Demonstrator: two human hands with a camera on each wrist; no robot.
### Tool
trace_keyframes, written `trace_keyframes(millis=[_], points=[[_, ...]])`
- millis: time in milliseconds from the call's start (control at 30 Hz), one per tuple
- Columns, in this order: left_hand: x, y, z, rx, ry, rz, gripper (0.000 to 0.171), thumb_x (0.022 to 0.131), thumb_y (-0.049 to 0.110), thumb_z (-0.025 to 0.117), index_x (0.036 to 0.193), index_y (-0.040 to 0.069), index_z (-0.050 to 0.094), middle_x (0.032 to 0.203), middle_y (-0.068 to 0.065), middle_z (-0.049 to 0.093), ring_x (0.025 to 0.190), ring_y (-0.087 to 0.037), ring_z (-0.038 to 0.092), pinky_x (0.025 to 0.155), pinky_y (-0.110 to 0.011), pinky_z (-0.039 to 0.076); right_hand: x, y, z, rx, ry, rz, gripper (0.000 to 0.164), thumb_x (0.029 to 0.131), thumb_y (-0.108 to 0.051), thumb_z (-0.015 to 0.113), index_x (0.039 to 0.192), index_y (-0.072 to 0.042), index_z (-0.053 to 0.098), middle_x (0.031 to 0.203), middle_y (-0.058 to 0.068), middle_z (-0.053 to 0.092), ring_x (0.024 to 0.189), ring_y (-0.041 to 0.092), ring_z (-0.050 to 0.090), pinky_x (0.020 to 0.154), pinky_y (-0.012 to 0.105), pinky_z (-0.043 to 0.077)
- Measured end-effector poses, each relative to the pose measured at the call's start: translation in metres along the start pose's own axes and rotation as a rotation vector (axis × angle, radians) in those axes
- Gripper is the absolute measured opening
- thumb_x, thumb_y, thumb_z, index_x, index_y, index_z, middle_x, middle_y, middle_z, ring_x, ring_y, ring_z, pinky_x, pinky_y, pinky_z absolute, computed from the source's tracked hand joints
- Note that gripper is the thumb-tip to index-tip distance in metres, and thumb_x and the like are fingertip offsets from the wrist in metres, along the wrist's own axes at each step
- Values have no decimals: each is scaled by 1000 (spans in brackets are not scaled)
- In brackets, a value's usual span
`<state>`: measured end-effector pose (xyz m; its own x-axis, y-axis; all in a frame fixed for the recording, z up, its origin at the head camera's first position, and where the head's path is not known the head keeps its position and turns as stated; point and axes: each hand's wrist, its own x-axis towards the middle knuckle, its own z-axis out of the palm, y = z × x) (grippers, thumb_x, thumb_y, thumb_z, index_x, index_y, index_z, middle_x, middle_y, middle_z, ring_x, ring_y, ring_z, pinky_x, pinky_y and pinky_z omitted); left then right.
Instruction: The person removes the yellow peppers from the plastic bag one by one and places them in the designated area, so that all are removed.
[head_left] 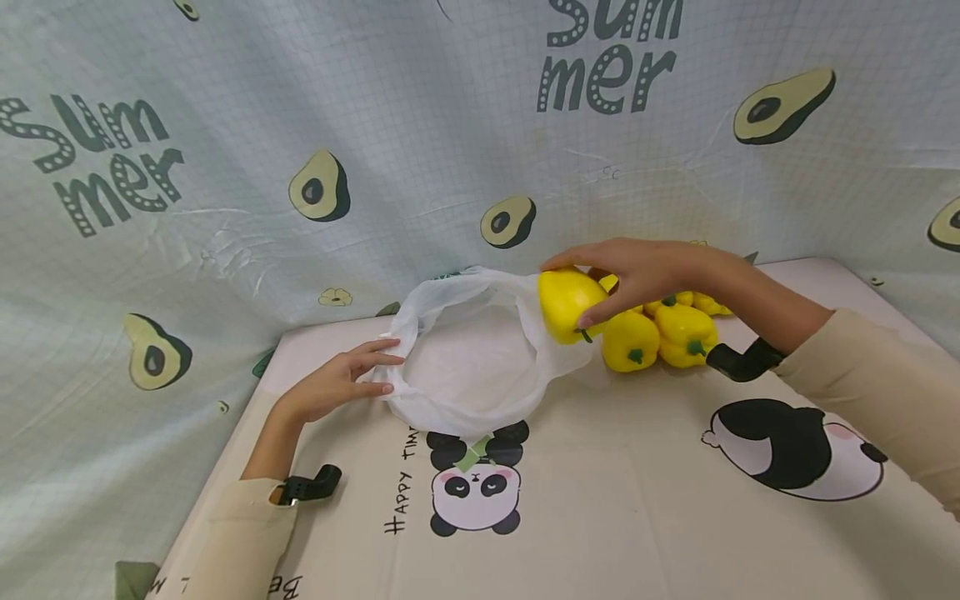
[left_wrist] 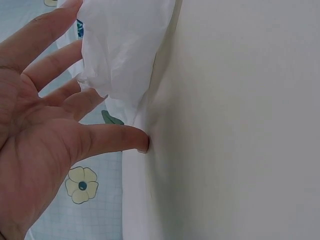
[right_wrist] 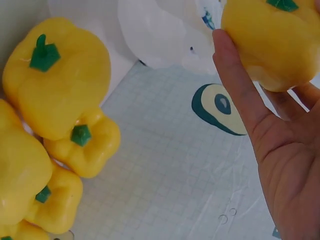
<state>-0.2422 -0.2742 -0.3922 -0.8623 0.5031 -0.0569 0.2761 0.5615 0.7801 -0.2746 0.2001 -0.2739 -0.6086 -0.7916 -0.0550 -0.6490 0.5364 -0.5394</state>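
Note:
A yellow bell pepper (head_left: 568,302) with a green stem is gripped by my right hand (head_left: 641,271), thumb on the near side and fingers over the top. It hangs at the right rim of a white plastic bag (head_left: 468,417), whose wide mouth faces up. My left hand (head_left: 341,383) is at the bag's left side, its fingers spread and fairly straight, fingertips against the plastic. In the left wrist view the thumb (left_wrist: 115,138) stands apart from the other fingers, below the bag's edge. The right wrist view shows the held pepper (right_wrist: 275,42) between thumb and fingers.
Several more yellow bell peppers (head_left: 684,335) sit clustered right of the bag, partly behind my right hand and forearm. A cloth (head_left: 420,183) printed with avocados hangs behind the table. The pale table cover (head_left: 600,500) carries panda prints.

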Motion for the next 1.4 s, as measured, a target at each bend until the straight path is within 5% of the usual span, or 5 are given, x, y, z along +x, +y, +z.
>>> trace_keyframes(millis=[1067,1400], points=[[-2,-1,1,-7,2,-1,47,94,16,73,138,0,61,163,-12,33,155,-38,11,121,-65,15,-42,24,7,-80,75,136,83,85,-42,79,154,-17,41,146,7,51,122,30,55,100,56,50],[-3,1,1,14,3,18,47,95,15,73,137,-1,61,163,-12,33,155,-39,12,120,-65,17,-55,34,11,-134,107,118,80,86,-43,78,154,-20,43,146,6,53,120,27,55,99,56,49]])
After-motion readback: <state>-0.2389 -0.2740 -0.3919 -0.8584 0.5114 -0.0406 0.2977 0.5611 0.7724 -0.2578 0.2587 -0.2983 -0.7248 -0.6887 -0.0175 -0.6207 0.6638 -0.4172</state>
